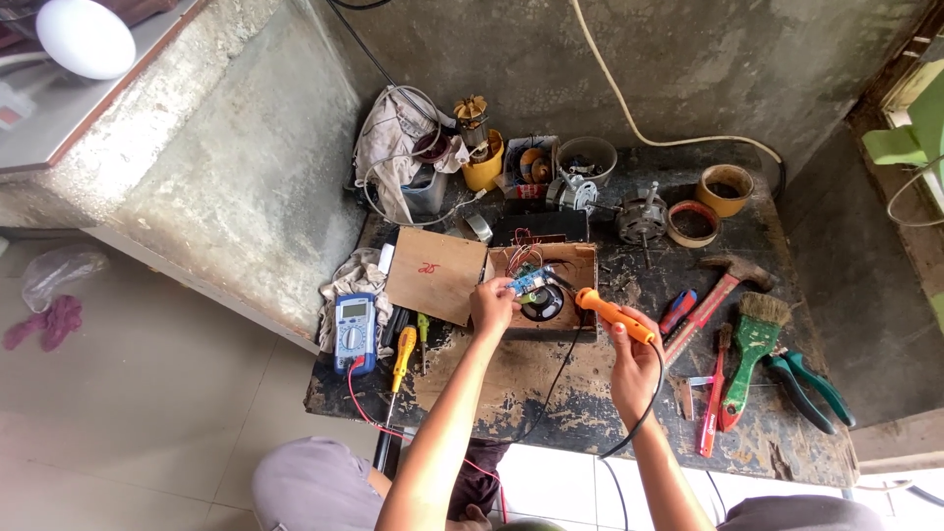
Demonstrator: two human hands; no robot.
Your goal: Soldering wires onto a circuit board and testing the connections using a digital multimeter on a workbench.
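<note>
Near the middle of the frame, the left hand (pixel 492 307) pinched a small blue board (pixel 526 283). The right hand (pixel 634 366) gripped an orange soldering iron (pixel 612 314) beside it.

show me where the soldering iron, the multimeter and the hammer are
soldering iron (pixel 615 315), head view, on its orange handle in the right hand.
multimeter (pixel 355 332), head view, on the middle of its blue case.
hammer (pixel 710 300), head view, on its red handle.
</note>
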